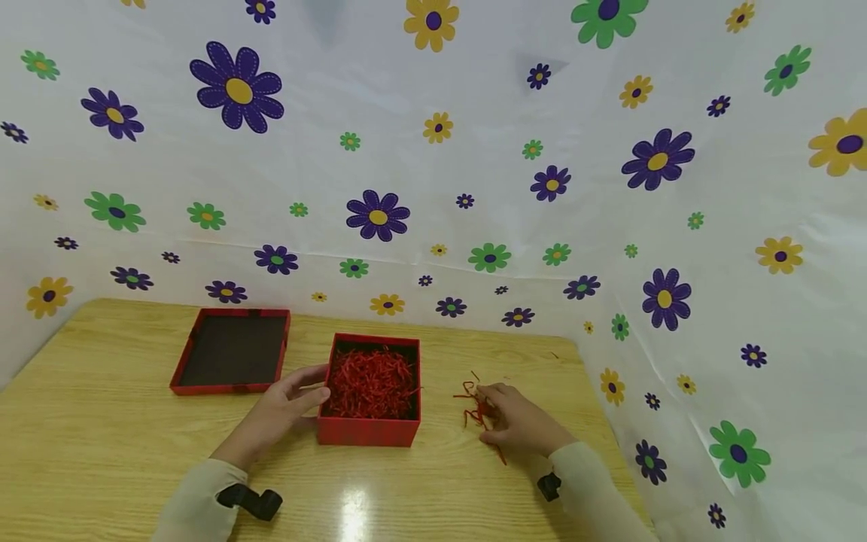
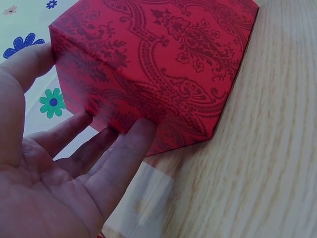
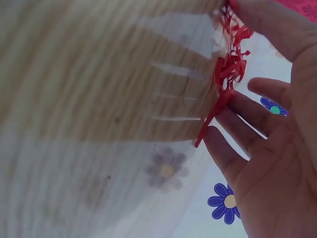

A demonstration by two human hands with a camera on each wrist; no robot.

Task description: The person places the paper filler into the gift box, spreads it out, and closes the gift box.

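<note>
An uncovered red box point(image 1: 368, 432) with a dark paisley pattern stands on the table, filled with crinkled red paper shreds point(image 1: 372, 382). My left hand point(image 1: 274, 410) rests its fingertips on the box's left side; in the left wrist view the thumb and fingers point(image 2: 131, 148) are spread against the patterned wall. To the right of the box, my right hand point(image 1: 521, 421) reaches over a few loose red paper shreds point(image 3: 230, 72) on the tabletop. Its fingertips touch the strands, with the thumb apart from the other fingers.
The box's red lid point(image 1: 233, 350) lies at the back left, its black inside facing up. A tiny dark scrap point(image 1: 555, 355) is near the table's back right. A white flower-printed sheet point(image 1: 488, 226) encloses the wooden table point(image 1: 101, 452) at the back and right.
</note>
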